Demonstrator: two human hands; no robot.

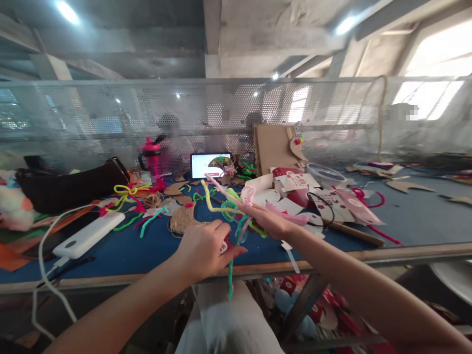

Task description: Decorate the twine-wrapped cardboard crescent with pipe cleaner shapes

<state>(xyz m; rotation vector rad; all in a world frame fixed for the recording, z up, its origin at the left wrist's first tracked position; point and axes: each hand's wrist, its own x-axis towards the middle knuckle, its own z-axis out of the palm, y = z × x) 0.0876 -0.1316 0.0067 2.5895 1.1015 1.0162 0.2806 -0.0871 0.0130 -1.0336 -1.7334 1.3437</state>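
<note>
My left hand [202,250] is closed, its fingers curled over a small red-and-white printed piece [223,246] that shows between fingers and thumb. My right hand [271,221] reaches in from the other side, its fingers pressed on a bundle of fuzzy pipe cleaners. In that bundle are a pink pipe cleaner [248,194], a yellow one [207,196] and a teal one [230,278] that hangs down past the table edge beside my left thumb. My fingers hide where the strands meet. A brown crescent-shaped cardboard piece [182,220] lies behind my left hand.
On the blue table stand a pink bottle [153,160], a lit tablet [201,167] and cardboard sheets [273,150]. A white power bank [88,235] with a cable lies left. Loose yellow pipe cleaners [129,191], printed cards [334,204] and a wooden stick [356,233] lie about.
</note>
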